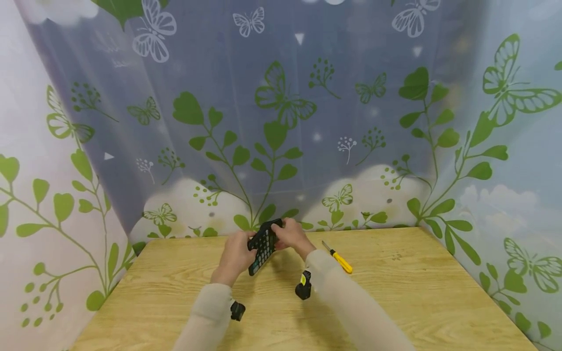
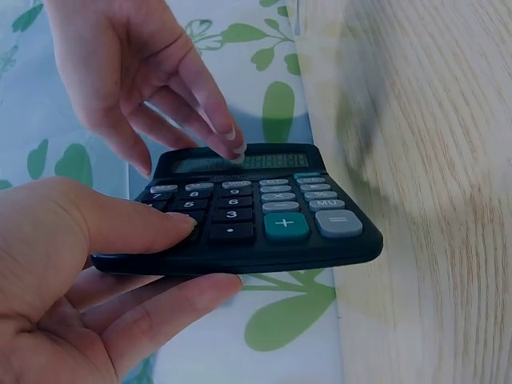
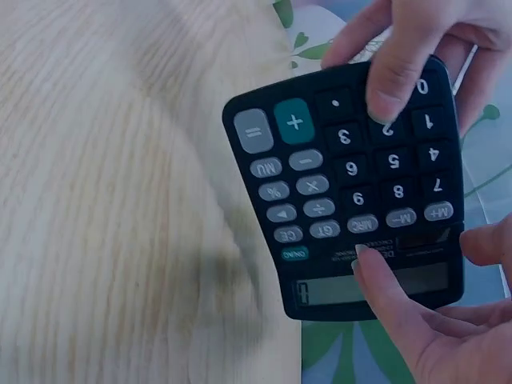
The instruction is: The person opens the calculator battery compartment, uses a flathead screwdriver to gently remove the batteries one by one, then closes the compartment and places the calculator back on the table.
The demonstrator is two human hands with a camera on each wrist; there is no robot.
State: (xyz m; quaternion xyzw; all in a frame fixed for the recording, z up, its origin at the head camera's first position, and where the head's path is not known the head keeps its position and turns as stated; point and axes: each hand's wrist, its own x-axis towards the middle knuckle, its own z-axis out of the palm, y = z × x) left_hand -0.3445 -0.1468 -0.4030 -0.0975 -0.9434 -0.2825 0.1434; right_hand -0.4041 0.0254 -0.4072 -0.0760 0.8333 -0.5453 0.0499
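Observation:
A black desk calculator [image 1: 263, 247] is held up above the far part of the table, tilted. My left hand [image 1: 234, 256] grips its lower end; the left wrist view shows the thumb [image 2: 152, 224] on the number keys and fingers underneath. My right hand [image 1: 291, 237] is at the display end. In the right wrist view, one extended finger [image 3: 384, 292] of it touches the face just by the display [image 3: 340, 294], and another fingertip meets the side edge. Grey, black and green keys are visible on the calculator [image 3: 320, 176].
A screwdriver [image 1: 341, 262] with a yellow handle lies on the wooden table [image 1: 395, 302], right of the hands. Behind the table hangs a curtain [image 1: 351, 122] printed with leaves and butterflies. Small black cameras [image 1: 303, 286] are worn on both wrists.

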